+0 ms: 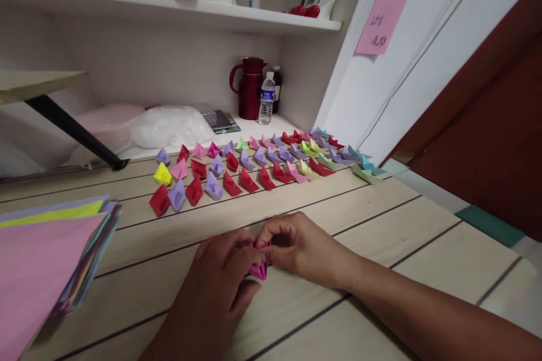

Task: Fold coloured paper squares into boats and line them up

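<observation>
A small piece of folded magenta paper [259, 271] is held low over the wooden table, mostly covered by my fingers. My left hand [226, 271] curls round its left side, thumb below. From the right, my right hand [292, 245] pinches its upper edge between thumb and forefinger. The fingertips of both hands meet at the paper, so its full shape is hidden. Beyond my hands, rows of folded paper boats [248, 179] in red, purple, pink, yellow, green and blue stand on the table.
A stack of coloured paper sheets [46, 254] lies at the left. Behind the boats, a white shelf [178, 5] holds a dark red jug [250, 90], a water bottle [266, 102] and a white plastic bag [171, 127]. A black bracket leg [76, 132] meets the table at the left.
</observation>
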A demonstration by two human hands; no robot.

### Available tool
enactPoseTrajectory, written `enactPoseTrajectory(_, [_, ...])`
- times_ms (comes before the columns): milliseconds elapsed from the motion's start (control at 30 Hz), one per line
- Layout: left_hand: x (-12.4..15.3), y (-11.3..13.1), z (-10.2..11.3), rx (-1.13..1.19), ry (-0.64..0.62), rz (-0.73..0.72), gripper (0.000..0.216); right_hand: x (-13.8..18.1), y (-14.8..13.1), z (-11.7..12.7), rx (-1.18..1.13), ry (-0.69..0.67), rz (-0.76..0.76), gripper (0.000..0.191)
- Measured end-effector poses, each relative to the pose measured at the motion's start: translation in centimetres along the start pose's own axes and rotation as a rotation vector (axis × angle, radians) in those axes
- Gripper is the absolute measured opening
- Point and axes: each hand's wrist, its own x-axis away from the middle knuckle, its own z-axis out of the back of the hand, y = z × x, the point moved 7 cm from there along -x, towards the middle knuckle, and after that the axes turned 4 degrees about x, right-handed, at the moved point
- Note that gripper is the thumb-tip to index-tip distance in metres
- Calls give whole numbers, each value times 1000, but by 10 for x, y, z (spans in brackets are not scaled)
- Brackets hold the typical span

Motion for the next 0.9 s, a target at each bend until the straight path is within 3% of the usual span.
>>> enactPoseTrajectory(133, [-1,9,5,-79,38,-109,30,1,1,-1,-46,-44,-19,3])
enactPoseTrajectory(233, [-1,12,6,-70,49,-101,25,2,0,-1,-45,-55,-19,5])
enactPoseTrajectory(533, [3,-13,-1,291,130,231,14,2,-9,0,45,-75,81,11])
enactPoseTrajectory(767, [7,-23,-5,376,78,371,8,3,-19,1,193,-99,206,8])
enactPoseTrajectory(900, [6,-20,-2,416,110,394,8,3,-24,0,296,-109,268,9])
